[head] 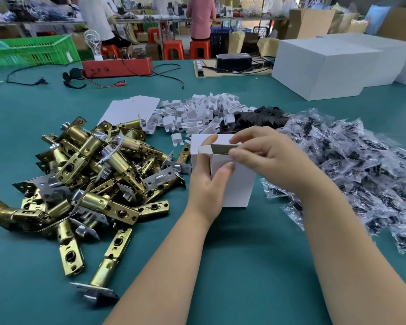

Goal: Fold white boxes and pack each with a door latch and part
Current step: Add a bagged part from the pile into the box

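Observation:
A small white box (238, 184) stands upright on the green table (232, 266), its top end open. My left hand (206, 184) grips its left side, thumb across the front. My right hand (267, 158) is at the open top, fingertips pinching a flap there. To the left lies a heap of brass door latches (92, 174). Behind the box lie flat white box blanks (131, 109), a pile of small white card inserts (202, 113) and black parts (265, 118). Clear bags of dark parts (361, 165) spread on the right.
Large white cartons (326, 66) stand at the back right. A red test box (117, 66) with a bulb and cables, a green crate (33, 50) and a black device (234, 62) line the far edge. People sit at benches beyond.

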### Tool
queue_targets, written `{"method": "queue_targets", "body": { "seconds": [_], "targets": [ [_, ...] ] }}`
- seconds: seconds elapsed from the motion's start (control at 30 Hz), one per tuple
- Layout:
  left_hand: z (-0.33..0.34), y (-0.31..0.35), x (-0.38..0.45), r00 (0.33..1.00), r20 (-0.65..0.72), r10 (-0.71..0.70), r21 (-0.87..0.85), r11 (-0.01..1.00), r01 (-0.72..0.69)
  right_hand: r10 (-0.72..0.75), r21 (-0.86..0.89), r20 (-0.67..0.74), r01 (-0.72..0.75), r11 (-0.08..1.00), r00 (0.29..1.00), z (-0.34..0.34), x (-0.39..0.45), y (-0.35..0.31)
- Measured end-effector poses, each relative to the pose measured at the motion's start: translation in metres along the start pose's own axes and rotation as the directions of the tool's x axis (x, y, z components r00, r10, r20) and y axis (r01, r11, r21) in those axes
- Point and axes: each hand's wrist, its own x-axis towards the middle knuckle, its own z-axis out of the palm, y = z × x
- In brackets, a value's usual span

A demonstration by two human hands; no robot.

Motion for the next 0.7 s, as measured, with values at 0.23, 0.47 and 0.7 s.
{"method": "queue_targets", "body": {
  "seconds": [0.23,0.47,0.7],
  "targets": [
    [-0.002,0.0,-0.004,0.997,-0.028,0.076,-0.019,0.997,-0.077,-0.003,-0.174,0.154,0.03,0.984,0.988,-0.001,-0.003,-0.008],
    [-0.002,-0.002,-0.005,0.995,-0.009,0.099,-0.007,0.995,-0.099,-0.033,-0.143,0.159,0.056,0.988,0.987,-0.006,-0.009,-0.01],
    [-0.001,-0.008,-0.003,0.988,-0.012,0.152,-0.023,0.988,-0.152,-0.005,0.26,-0.017,0.009,0.966,1.0,-0.006,-0.009,-0.014]
  ]
}}
